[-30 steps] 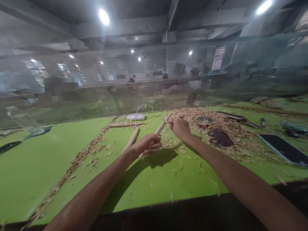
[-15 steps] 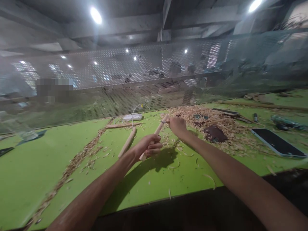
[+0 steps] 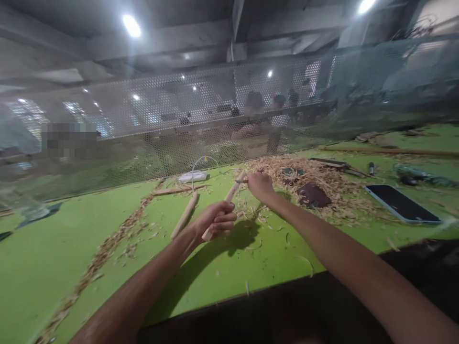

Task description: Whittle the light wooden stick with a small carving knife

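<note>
A pale wooden stick (image 3: 233, 190) slants up and away above the green table, with my left hand (image 3: 218, 220) wrapped round its lower part. Near the stick's far end my right hand (image 3: 261, 186) is closed on the handle of a small knife (image 3: 242, 181), whose blade lies against the wood. Just right of my right hand is a heap of curled wood shavings (image 3: 276, 166). A second wooden stick (image 3: 184, 215), thicker and rounded, rests on the table left of my left hand.
On the green table (image 3: 222, 277) lie a phone (image 3: 401, 203) at the right, a brown cloth-like piece (image 3: 313, 195) in the shavings, a white object (image 3: 193, 177) with a cable, and a line of shavings (image 3: 107, 243). A mesh screen (image 3: 161, 124) stands behind.
The view has shifted slightly, so the table and both hands appear a little further left. Both hands keep their hold, and the blade stays near the stick's far end.
</note>
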Available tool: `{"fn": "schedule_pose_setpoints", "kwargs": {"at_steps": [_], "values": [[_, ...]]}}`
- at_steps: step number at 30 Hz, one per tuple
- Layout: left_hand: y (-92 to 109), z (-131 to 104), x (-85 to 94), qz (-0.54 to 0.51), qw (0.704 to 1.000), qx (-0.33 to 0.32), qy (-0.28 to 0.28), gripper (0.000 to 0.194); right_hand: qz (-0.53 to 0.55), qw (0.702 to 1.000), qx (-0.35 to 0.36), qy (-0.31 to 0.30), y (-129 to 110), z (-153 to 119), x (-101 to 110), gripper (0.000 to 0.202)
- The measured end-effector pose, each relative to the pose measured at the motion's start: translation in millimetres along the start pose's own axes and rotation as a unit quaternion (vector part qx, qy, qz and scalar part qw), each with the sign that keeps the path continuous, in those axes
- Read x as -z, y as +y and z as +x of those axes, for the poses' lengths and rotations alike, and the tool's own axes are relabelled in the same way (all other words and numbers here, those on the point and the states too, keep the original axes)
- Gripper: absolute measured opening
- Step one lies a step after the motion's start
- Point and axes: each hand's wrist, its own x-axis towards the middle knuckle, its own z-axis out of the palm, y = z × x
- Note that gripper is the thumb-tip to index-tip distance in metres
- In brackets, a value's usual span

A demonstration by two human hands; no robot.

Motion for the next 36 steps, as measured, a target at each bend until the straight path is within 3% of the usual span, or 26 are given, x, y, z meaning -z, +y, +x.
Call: {"fn": "schedule_pose_setpoints", "kwargs": {"at_steps": [4,9,11,14,18,23,31,36], "values": [[-1,-2,2.3,0.016,1.000,-0.006,-0.011,0.024,0.010,0.999,-0.015,0.041,6,8,-9,0.032],[-9,-3,-7.0,0.170,0.983,0.009,-0.062,0.014,0.016,0.989,-0.139,0.040,55,19,-4,0.034],[-6,-1,-4.7,0.163,0.985,-0.042,-0.037,0.016,0.022,0.982,-0.177,0.069,71,23,-1,0.038],[1,0,8.9,0.162,0.985,-0.052,-0.012,0.020,0.060,0.974,-0.191,0.104,74,28,-1,0.042],[0,-2,23.4,0.222,0.971,-0.086,0.017,0.022,0.074,0.982,-0.128,0.117,58,32,-7,0.042],[-11,4,23.4,0.284,0.951,-0.111,0.051,0.018,0.105,0.988,0.001,0.115,43,24,-12,0.040],[-9,5,25.9,0.259,0.955,-0.130,0.065,0.051,0.127,0.981,0.139,0.034,6,4,-24,0.035],[-11,7,22.1,0.254,0.949,-0.150,0.114,0.034,0.090,0.983,0.162,0.003,-5,-3,-22,0.032]]}}
